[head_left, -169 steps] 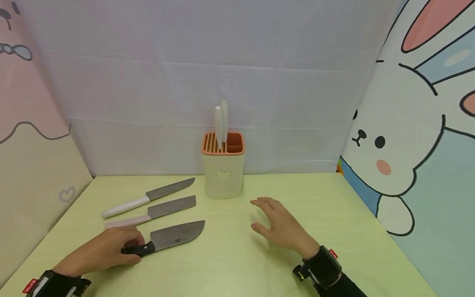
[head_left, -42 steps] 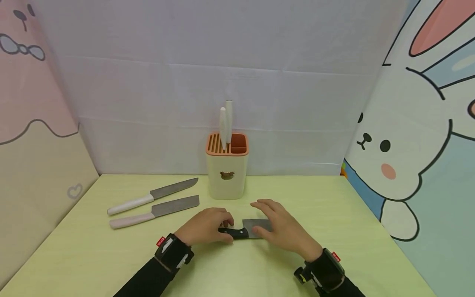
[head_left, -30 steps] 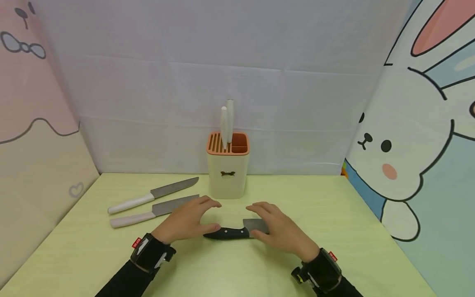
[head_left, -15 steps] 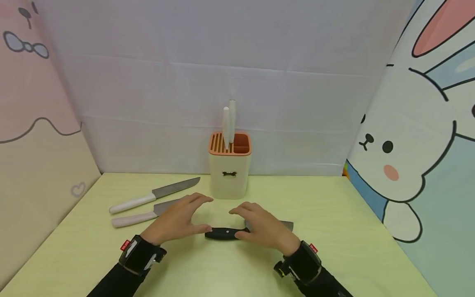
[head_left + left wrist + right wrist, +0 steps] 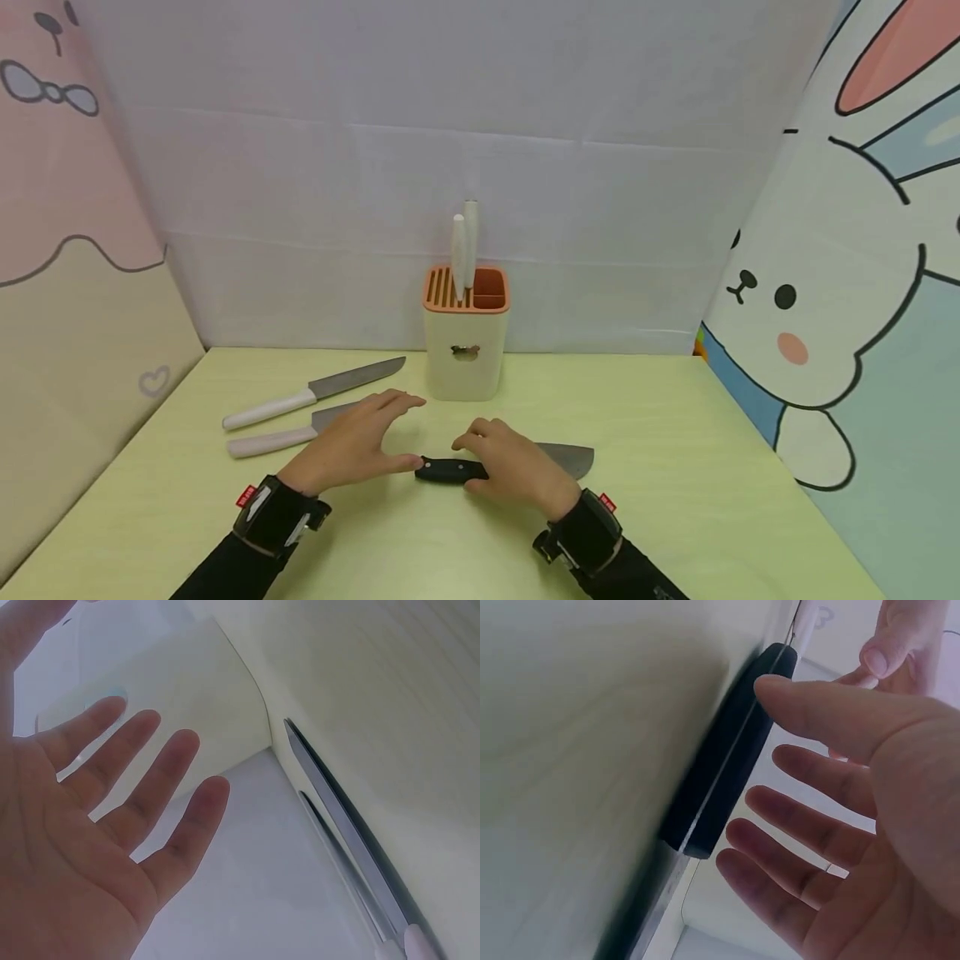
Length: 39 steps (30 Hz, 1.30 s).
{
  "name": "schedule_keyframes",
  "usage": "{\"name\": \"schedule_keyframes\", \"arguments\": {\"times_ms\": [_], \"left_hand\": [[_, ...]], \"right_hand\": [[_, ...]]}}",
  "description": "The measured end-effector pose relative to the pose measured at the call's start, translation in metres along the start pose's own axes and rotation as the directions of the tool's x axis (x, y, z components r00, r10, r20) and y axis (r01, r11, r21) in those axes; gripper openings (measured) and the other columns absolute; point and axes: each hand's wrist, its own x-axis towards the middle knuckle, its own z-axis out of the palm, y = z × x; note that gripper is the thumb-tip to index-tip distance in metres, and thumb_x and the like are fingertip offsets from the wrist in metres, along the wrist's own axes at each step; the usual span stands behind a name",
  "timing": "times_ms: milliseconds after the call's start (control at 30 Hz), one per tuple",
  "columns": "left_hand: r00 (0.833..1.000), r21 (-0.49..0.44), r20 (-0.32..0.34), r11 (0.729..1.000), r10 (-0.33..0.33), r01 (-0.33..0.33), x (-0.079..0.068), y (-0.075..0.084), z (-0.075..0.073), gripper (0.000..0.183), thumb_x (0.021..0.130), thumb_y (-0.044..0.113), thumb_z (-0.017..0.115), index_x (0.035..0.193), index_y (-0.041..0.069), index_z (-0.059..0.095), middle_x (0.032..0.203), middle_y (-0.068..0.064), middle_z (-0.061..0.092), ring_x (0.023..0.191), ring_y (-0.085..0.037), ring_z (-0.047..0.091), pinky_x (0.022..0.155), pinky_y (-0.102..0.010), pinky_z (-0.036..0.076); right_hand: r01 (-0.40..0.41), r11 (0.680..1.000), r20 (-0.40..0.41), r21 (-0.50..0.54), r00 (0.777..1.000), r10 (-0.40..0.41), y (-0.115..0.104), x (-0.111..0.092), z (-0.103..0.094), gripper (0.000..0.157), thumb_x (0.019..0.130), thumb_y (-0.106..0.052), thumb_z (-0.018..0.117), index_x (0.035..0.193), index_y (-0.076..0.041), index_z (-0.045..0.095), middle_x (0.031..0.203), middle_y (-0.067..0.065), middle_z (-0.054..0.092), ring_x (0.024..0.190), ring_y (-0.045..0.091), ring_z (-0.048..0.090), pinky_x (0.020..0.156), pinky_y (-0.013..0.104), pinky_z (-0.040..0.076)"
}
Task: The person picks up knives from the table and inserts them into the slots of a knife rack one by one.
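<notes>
Locate black-handled knife [image 5: 452, 471] at nearer right hand's [image 5: 516, 468] parted fingertips, running handle-first toward left hand's [image 5: 347, 448] spread fingers.

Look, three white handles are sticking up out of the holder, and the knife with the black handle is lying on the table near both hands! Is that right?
Not quite: only two white handles stick up out of the holder, as the head view shows. The knife with the black handle is lying on the table near the left hand and right hand.
</notes>
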Motion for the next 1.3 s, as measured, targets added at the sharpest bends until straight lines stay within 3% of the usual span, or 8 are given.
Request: {"name": "schedule_keyframes", "arguments": {"times_ms": [367,667,1300], "left_hand": [[1.000,-0.022,0.001,1.000,-0.023,0.023,-0.002,-0.004,-0.005,0.075,0.076,0.061,0.072,0.139,0.030,0.045,0.132,0.012,0.046,0.111,-0.011,0.048,0.081,-0.035,0.049],[1.000,-0.026,-0.002,1.000,-0.017,0.017,0.000,-0.006,-0.008,0.076,0.076,0.063,0.070,0.138,0.024,0.047,0.132,0.006,0.048,0.115,-0.016,0.048,0.085,-0.038,0.049],[0.999,-0.031,0.002,0.999,-0.032,0.033,-0.001,-0.006,-0.011,0.075,0.075,0.061,0.072,0.137,0.025,0.048,0.134,0.005,0.047,0.116,-0.016,0.048,0.085,-0.040,0.049]], "right_hand": [[0.028,0.997,-0.019,-0.075,0.999,-0.030,-0.010,0.002,0.011,0.038,0.081,-0.029,0.077,0.115,-0.018,0.063,0.102,-0.006,0.055,0.089,0.010,0.050,0.076,0.025,0.048],[0.030,0.994,-0.025,-0.109,0.999,-0.033,-0.010,0.003,0.014,0.034,0.082,-0.026,0.077,0.111,-0.017,0.064,0.097,-0.005,0.056,0.086,0.010,0.053,0.075,0.025,0.048],[0.016,0.994,0.018,-0.107,1.000,-0.014,-0.008,0.004,0.011,0.030,0.083,-0.027,0.076,0.110,-0.020,0.066,0.093,-0.007,0.055,0.082,0.008,0.052,0.072,0.025,0.048]]}}
